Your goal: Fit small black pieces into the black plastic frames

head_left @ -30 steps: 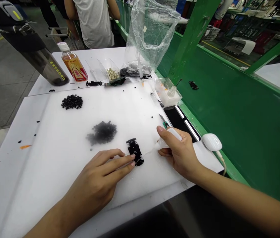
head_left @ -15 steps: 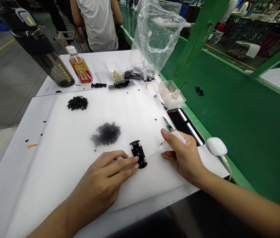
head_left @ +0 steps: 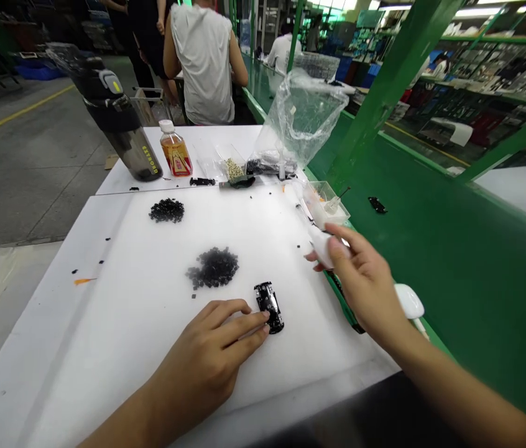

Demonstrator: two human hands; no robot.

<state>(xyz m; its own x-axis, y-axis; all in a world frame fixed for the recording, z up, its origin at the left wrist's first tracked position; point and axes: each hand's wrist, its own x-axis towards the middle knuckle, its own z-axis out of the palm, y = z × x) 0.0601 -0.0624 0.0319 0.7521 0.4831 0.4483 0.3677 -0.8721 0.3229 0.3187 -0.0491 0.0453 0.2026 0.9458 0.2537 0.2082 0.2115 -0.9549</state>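
Observation:
A small flat black plastic part (head_left: 270,308), shaped like a toy car chassis, lies on the white work surface (head_left: 151,323). My left hand (head_left: 219,342) rests beside it with fingers stretched out, its fingertips touching the part's near left edge. Raised off the surface on the right, my right hand (head_left: 360,274) is closed around a small white squeeze bottle (head_left: 322,246), blurred, its tip pointing up and left. Just beyond the chassis part sits a loose pile of small black squares (head_left: 216,267). Partly under my right hand is a green-handled cutter (head_left: 347,308).
Farther left is another pile of small black pieces (head_left: 166,210). A dark water bottle (head_left: 127,137), a drink bottle (head_left: 176,152), a clear plastic bag (head_left: 309,112) and a clear box (head_left: 326,205) stand at the back. A white mouse-shaped device (head_left: 409,301) sits at the right edge.
My right hand has lifted the white bottle away from the chassis part, up and to the right. My left fingers stay on the part. The camera view has tilted up.

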